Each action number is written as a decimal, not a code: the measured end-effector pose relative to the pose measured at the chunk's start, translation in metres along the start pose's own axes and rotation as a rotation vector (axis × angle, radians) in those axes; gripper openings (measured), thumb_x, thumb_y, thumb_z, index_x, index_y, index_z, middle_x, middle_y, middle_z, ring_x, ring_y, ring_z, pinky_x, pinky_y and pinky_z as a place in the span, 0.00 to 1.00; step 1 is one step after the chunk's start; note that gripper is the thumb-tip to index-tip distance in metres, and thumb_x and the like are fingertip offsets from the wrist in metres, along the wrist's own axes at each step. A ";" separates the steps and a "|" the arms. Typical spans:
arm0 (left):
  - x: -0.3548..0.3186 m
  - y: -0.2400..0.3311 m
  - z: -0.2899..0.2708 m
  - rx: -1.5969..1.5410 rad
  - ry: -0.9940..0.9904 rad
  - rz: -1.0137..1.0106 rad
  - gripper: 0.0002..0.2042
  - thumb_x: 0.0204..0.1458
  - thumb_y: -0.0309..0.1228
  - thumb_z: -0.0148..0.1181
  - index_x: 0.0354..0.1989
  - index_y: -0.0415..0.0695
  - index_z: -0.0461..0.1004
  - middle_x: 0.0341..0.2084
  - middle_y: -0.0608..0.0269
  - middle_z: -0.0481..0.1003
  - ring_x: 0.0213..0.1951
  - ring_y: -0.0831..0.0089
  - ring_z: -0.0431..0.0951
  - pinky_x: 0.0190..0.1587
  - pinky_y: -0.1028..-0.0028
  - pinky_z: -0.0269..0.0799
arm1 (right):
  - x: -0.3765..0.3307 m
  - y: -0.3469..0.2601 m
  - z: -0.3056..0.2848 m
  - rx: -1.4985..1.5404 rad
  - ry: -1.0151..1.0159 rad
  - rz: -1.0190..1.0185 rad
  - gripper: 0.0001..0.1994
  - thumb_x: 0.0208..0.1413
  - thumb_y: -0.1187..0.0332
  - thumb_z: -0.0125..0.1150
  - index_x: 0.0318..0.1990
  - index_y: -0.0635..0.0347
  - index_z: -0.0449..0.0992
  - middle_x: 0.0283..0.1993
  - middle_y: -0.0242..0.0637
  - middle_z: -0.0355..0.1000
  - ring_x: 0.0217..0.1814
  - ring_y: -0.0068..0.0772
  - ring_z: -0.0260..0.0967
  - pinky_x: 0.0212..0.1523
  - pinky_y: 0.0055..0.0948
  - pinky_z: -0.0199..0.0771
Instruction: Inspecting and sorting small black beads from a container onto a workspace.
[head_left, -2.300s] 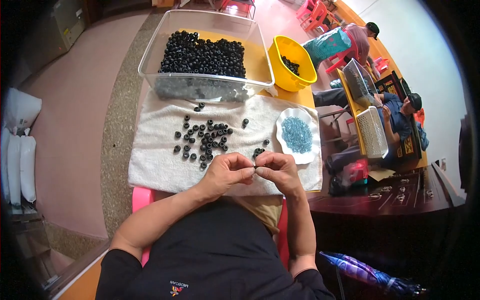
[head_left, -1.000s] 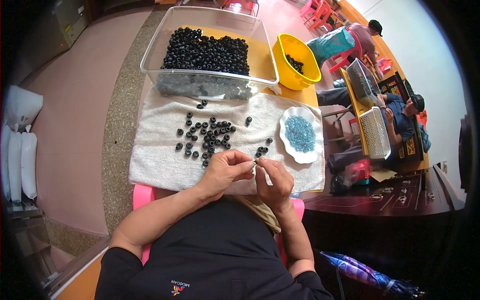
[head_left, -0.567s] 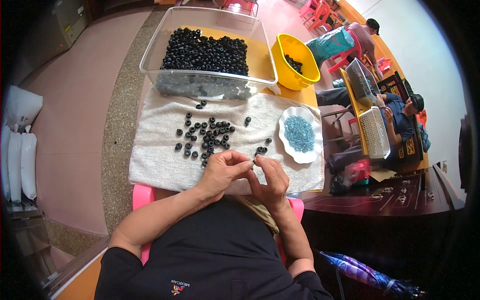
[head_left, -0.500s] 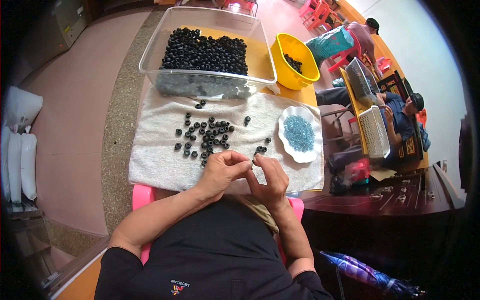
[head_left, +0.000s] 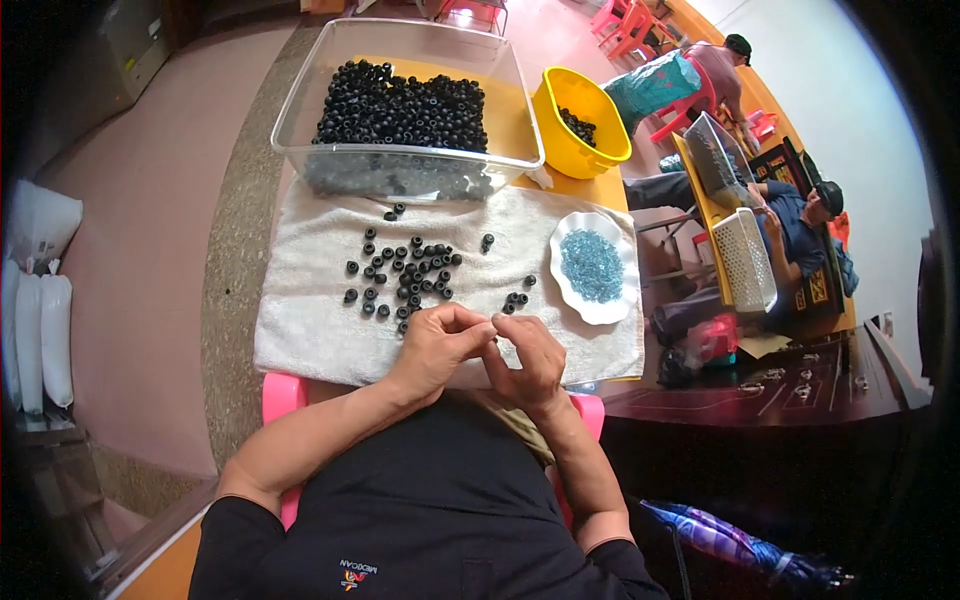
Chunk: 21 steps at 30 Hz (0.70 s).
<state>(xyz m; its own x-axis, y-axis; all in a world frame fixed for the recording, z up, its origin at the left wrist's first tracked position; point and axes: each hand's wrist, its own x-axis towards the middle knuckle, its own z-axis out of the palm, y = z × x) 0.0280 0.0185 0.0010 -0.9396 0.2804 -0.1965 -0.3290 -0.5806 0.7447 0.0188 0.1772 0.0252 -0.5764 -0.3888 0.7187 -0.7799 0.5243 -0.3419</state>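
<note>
Close together over the near edge of a white towel (head_left: 300, 335), my two hands meet at the fingertips. My left hand (head_left: 440, 345) is closed in a pinch, thumb against the index finger. Opposite it, my right hand (head_left: 532, 362) pinches too; what lies between the fingertips is too small and hidden to make out. Just beyond my left hand lie several small black round pieces with holes (head_left: 415, 272), loosely scattered. A smaller group of the black pieces (head_left: 516, 299) is beside my right fingers. Farther right, a white scalloped dish (head_left: 595, 314) holds tiny clear blue pieces (head_left: 590, 264).
A clear plastic bin (head_left: 420, 168) with many black pieces stands at the back of the table, beside a yellow basin (head_left: 582, 150) holding more. On the right, a person (head_left: 800, 235) sits by a white perforated basket (head_left: 744, 262). White sacks (head_left: 42, 335) stand at left.
The whole view has shifted slightly. My hands stay together in nearly the same place, and a dark speck seen between the fingertips earlier is now hidden.
</note>
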 end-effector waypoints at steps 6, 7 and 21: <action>0.002 -0.001 0.001 -0.073 0.054 0.003 0.04 0.57 0.26 0.61 0.37 0.39 0.75 0.32 0.62 0.78 0.34 0.78 0.79 0.41 0.77 0.79 | 0.003 0.004 0.004 0.071 -0.034 0.123 0.18 0.42 0.81 0.70 0.44 0.66 0.74 0.35 0.44 0.75 0.36 0.40 0.77 0.36 0.30 0.77; 0.001 -0.001 0.002 -0.075 0.044 -0.008 0.04 0.57 0.26 0.61 0.38 0.39 0.75 0.33 0.62 0.78 0.35 0.78 0.78 0.41 0.76 0.79 | 0.000 0.005 0.004 0.069 -0.035 0.122 0.18 0.42 0.81 0.70 0.44 0.66 0.74 0.35 0.44 0.75 0.36 0.40 0.77 0.36 0.30 0.77; 0.003 0.002 0.001 -0.010 0.021 -0.035 0.08 0.58 0.29 0.61 0.41 0.37 0.74 0.33 0.62 0.77 0.36 0.77 0.78 0.42 0.75 0.79 | 0.021 0.052 -0.043 0.228 -0.289 0.652 0.11 0.50 0.78 0.68 0.42 0.66 0.77 0.33 0.31 0.74 0.34 0.18 0.71 0.36 0.19 0.72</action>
<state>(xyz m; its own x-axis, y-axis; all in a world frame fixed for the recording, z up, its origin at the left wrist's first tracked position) 0.0250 0.0189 0.0020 -0.9292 0.2849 -0.2356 -0.3626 -0.5784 0.7307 -0.0238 0.2292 0.0488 -0.9558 -0.2526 0.1502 -0.2708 0.5586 -0.7840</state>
